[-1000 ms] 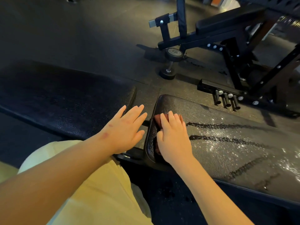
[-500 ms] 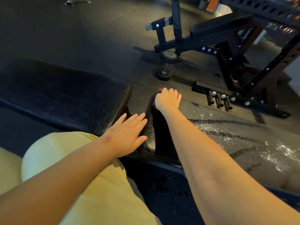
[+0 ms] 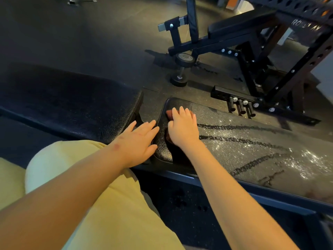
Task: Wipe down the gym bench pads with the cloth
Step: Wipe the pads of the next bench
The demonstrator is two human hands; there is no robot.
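The cloth is pressed on the right pad, near its left end, under the flat fingers of the right hand, drawn back from the far edge. The left hand is kept flat, fingers extended.

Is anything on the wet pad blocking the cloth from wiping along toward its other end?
Nothing visible does. The right hand presses the cloth at the end of the wet pad by the gap. Beyond it, the pad's surface carries only droplets and streaks. The left hand rests at the gap, out of the path.
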